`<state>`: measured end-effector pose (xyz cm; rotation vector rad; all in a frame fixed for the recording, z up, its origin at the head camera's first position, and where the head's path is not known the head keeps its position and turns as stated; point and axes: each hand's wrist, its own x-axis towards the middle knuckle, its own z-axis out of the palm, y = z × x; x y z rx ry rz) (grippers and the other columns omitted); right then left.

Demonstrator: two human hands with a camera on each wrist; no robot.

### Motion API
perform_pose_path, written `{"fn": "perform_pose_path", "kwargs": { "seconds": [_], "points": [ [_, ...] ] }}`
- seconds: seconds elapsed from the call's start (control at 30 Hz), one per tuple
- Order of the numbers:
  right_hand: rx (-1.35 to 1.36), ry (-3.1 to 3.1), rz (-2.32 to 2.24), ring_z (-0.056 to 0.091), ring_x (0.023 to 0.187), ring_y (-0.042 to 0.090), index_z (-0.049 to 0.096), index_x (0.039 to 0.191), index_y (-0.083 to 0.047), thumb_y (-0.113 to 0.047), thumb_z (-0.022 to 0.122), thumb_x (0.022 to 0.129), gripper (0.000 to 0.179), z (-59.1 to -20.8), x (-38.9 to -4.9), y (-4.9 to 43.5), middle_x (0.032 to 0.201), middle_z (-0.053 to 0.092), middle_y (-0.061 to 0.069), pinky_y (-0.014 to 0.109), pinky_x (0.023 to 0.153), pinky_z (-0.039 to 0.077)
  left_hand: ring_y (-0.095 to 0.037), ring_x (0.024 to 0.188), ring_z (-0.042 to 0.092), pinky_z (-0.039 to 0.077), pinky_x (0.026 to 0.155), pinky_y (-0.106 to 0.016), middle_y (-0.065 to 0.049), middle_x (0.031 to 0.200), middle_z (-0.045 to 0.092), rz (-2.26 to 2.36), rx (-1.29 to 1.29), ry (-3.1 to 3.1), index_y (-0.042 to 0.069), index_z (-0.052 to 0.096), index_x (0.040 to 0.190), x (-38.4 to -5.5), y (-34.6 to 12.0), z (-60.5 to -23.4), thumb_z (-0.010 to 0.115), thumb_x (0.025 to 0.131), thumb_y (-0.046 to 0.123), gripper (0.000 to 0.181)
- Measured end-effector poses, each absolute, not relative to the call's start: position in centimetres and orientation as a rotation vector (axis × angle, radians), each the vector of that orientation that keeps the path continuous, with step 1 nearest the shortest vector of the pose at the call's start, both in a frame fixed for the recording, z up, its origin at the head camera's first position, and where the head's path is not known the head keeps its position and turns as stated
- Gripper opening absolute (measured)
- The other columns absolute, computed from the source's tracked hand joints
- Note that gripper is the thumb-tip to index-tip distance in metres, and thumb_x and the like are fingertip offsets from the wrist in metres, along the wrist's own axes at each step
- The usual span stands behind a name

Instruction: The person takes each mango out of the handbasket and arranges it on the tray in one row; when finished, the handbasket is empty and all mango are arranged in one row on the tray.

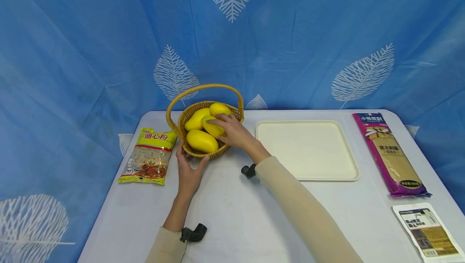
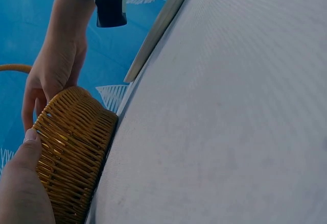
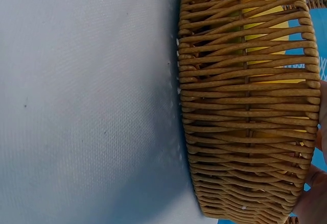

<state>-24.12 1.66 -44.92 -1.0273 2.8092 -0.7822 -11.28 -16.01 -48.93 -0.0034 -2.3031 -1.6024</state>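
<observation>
A wicker basket [image 1: 214, 155] with a tall arched handle stands at the back left of the white table and holds several yellow mangoes [image 1: 202, 141]. At its near side, my left hand [image 1: 189, 176] holds the basket, thumb and fingers spread around the wall; in the left wrist view the thumb [image 2: 28, 152] lies against the rim. My right hand [image 1: 234, 132] reaches over the basket's right side and grips a greenish-yellow mango [image 1: 210, 126] among the others. The right wrist view shows mostly the woven wall [image 3: 250, 101], with yellow fruit behind the gaps.
Left of the basket lies a bag of macaroni [image 1: 150, 158]. A cream tray [image 1: 305, 180] rests to the right, partly behind the right forearm. Farther right are a purple-edged noodle pack [image 1: 394, 158] and a white pouch [image 1: 428, 230]. A blue leaf-patterned cloth [image 1: 290, 53] hangs behind.
</observation>
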Motion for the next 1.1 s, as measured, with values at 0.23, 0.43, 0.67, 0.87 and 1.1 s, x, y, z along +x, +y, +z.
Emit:
{"fn": "perform_pose_path", "kwargs": {
  "seconds": [0.23, 0.43, 0.67, 0.87, 1.1],
  "points": [
    [-1.023, 2.803, -0.821, 0.037, 0.136, 0.034, 0.046, 0.146, -0.032, -0.017, 0.069, 0.092, 0.061, -44.9, -24.0, 1.9, 0.153, 0.039, 0.005, 0.048, 0.109, 0.040, -0.044, 0.137, 0.034, 0.035, 0.107, -0.058, -0.028, 0.154, 0.023, -1.613, 0.001, -2.303, 0.000, 0.009, 0.153, -11.3, -16.0, -48.9, 0.072, 0.089, 0.015, 0.091],
    [-1.059, 2.828, -0.912, 0.038, 0.133, 0.033, 0.047, 0.145, -0.030, -0.016, 0.070, 0.091, 0.061, -44.3, -23.9, 2.3, 0.152, 0.040, 0.005, 0.048, 0.106, 0.043, -0.043, 0.138, 0.033, 0.035, 0.108, -0.058, -0.028, 0.154, 0.023, -1.617, -0.002, -2.303, 0.000, 0.009, 0.153, -11.3, -16.0, -49.0, 0.072, 0.089, 0.015, 0.091],
    [-1.111, 2.854, -1.087, 0.040, 0.131, 0.032, 0.051, 0.143, -0.024, -0.014, 0.072, 0.089, 0.059, -42.8, -23.4, 3.1, 0.150, 0.043, 0.008, 0.048, 0.105, 0.043, -0.044, 0.137, 0.034, 0.035, 0.107, -0.058, -0.028, 0.154, 0.024, -1.611, -0.014, -2.296, -0.001, 0.009, 0.153, -11.3, -16.0, -49.1, 0.072, 0.089, 0.014, 0.091],
    [-1.136, 2.895, -1.188, 0.044, 0.124, 0.031, 0.052, 0.142, -0.021, -0.014, 0.073, 0.088, 0.059, -42.2, -22.4, 4.4, 0.148, 0.044, 0.010, 0.045, 0.101, 0.045, -0.044, 0.136, 0.035, 0.035, 0.106, -0.058, -0.029, 0.152, 0.026, -1.616, -0.007, -2.295, -0.001, 0.010, 0.153, -11.2, -16.1, -49.0, 0.072, 0.089, 0.014, 0.091],
    [-1.171, 2.935, -1.263, 0.045, 0.121, 0.031, 0.053, 0.141, -0.018, -0.014, 0.074, 0.087, 0.058, -42.2, -21.0, 6.3, 0.147, 0.046, 0.012, 0.045, 0.098, 0.044, -0.043, 0.136, 0.035, 0.035, 0.107, -0.057, -0.028, 0.153, 0.026, -1.637, 0.006, -2.292, 0.000, 0.009, 0.153, -11.2, -16.1, -48.8, 0.072, 0.089, 0.014, 0.091]
  ]
}}
